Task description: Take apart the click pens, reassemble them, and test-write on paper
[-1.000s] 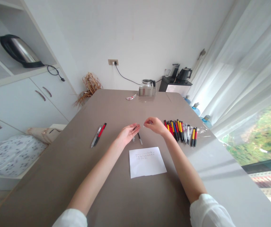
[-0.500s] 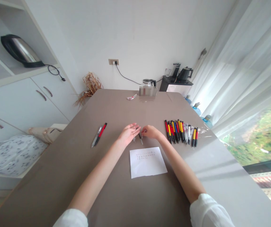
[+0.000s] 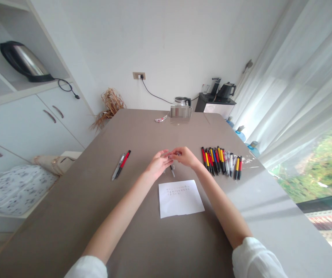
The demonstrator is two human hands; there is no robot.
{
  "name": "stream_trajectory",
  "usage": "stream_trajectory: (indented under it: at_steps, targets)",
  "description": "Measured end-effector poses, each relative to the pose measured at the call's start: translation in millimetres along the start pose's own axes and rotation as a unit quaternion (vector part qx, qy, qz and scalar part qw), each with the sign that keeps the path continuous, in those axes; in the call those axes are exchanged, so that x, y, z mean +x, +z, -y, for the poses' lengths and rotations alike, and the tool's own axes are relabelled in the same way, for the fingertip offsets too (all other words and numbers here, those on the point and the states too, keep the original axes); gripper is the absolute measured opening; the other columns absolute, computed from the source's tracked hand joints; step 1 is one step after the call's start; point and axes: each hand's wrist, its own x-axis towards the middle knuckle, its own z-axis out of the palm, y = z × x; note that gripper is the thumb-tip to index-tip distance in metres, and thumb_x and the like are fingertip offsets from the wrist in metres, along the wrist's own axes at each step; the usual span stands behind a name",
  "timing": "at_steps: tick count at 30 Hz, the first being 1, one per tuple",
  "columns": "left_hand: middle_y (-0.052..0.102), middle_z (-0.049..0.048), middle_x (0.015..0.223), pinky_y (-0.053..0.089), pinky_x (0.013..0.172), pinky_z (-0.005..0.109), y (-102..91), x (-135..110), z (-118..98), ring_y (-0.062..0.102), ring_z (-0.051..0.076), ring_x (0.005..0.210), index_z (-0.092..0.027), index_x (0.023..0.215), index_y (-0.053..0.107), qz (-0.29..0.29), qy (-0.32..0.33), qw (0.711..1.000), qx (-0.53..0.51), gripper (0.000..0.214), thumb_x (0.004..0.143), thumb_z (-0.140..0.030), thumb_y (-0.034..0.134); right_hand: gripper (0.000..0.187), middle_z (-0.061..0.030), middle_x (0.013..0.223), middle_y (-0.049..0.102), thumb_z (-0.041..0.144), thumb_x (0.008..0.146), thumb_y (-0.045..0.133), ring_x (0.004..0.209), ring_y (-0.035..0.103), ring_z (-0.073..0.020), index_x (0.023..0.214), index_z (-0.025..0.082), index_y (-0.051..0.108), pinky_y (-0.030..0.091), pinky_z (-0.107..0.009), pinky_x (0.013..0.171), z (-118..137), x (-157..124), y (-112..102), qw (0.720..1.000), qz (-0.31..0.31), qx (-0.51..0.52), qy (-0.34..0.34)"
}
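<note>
My left hand point(image 3: 157, 164) is palm up above the middle of the table, its fingers stretched out to the right. My right hand point(image 3: 183, 156) meets its fingertips, thumb and fingers pinched; what they hold, if anything, is too small to make out. Just below the hands lies a slim pen part point(image 3: 173, 172), dark at the top and clear at the lower end. A small clear piece sits by the left palm, partly hidden. A white sheet of paper point(image 3: 181, 200) with faint handwriting lies nearer me.
To the right lies a row of several coloured and clear pens point(image 3: 218, 161). At left are a clear pen point(image 3: 118, 166) and a red-and-black pen point(image 3: 123, 164). A glass pot point(image 3: 180, 101) and a blurred box point(image 3: 181, 111) stand at the table's far edge.
My right hand has lifted from the pen part on the table and moved slightly left and up to my left fingertips. The left hand stays nearly in place, fingers still extended.
</note>
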Motion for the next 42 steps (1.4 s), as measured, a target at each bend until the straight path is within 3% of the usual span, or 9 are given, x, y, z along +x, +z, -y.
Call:
stream_trajectory:
  at_steps: [5, 8, 13, 25, 32, 37, 42]
  targets:
    - [0.059, 0.0086, 0.095, 0.041, 0.086, 0.034, 3.5, -4, -2, 0.059, 0.015, 0.084, -0.016, 0.092, 0.049, 0.004, 0.003, 0.999, 0.039, 0.029, 0.067, -0.001, 0.051, 0.031, 0.0001, 0.058, 0.055, 0.037, 0.071, 0.046, 0.046, 0.043, -0.0061, 0.080, 0.012, 0.062, 0.033, -0.018, 0.045, 5, -2, -5, 0.999, 0.010, 0.044, 0.017]
    - [0.057, 0.0081, 0.099, 0.041, 0.083, 0.032, 0.7, -4, -5, 0.058, 0.015, 0.086, -0.017, 0.090, 0.051, -0.050, 0.016, 0.997, 0.056, 0.027, 0.067, -0.003, 0.051, 0.028, -0.0010, 0.059, 0.057, 0.035, 0.070, 0.047, 0.046, 0.044, -0.0065, 0.074, 0.012, 0.062, 0.032, -0.018, 0.044, 0, -1, -10, 0.997, -0.001, -0.023, 0.075]
    - [0.056, 0.0051, 0.098, 0.042, 0.077, 0.027, -5.6, 1, -10, 0.057, 0.013, 0.086, -0.017, 0.084, 0.051, -0.121, 0.041, 0.991, 0.033, 0.024, 0.066, -0.002, 0.048, 0.019, -0.0033, 0.057, 0.060, 0.028, 0.065, 0.051, 0.049, 0.049, -0.0095, 0.064, 0.014, 0.063, 0.033, -0.019, 0.047, -16, 2, -7, 0.973, 0.074, -0.157, 0.150]
    - [0.057, 0.0036, 0.097, 0.039, 0.072, 0.023, -7.1, 1, -14, 0.054, 0.011, 0.085, -0.018, 0.082, 0.053, -0.146, 0.051, 0.988, 0.029, 0.024, 0.062, -0.004, 0.053, 0.022, -0.0074, 0.059, 0.063, 0.033, 0.063, 0.055, 0.053, 0.056, -0.0151, 0.061, 0.013, 0.064, 0.034, -0.021, 0.046, -28, 5, 10, 0.945, 0.111, -0.240, 0.194]
    - [0.058, 0.0027, 0.094, 0.039, 0.072, 0.023, -9.5, 2, -16, 0.055, 0.010, 0.082, -0.019, 0.080, 0.054, -0.149, 0.050, 0.987, 0.028, 0.022, 0.063, -0.005, 0.053, 0.039, -0.0155, 0.078, 0.064, 0.027, 0.081, 0.030, 0.072, 0.059, -0.0201, 0.078, 0.010, 0.065, 0.037, -0.024, 0.056, -23, 5, -4, 0.949, 0.029, -0.257, 0.182]
    - [0.058, 0.0024, 0.096, 0.039, 0.073, 0.023, -10.4, 3, -18, 0.055, 0.010, 0.085, -0.019, 0.080, 0.054, -0.152, 0.052, 0.986, 0.035, 0.022, 0.063, -0.006, 0.054, 0.028, -0.0118, 0.091, 0.064, 0.024, 0.075, 0.044, 0.087, 0.057, -0.0199, 0.092, 0.013, 0.063, 0.038, -0.023, 0.068, -31, 5, -5, 0.953, 0.017, -0.254, 0.167]
    - [0.057, 0.0034, 0.101, 0.038, 0.074, 0.024, -9.2, 2, -21, 0.053, 0.012, 0.090, -0.019, 0.080, 0.054, -0.154, 0.052, 0.986, 0.039, 0.021, 0.062, -0.006, 0.054, 0.036, -0.0109, 0.098, 0.062, 0.029, 0.071, 0.052, 0.089, 0.056, -0.0195, 0.104, 0.015, 0.058, 0.038, -0.024, 0.072, -40, 6, 1, 0.953, 0.011, -0.251, 0.171]
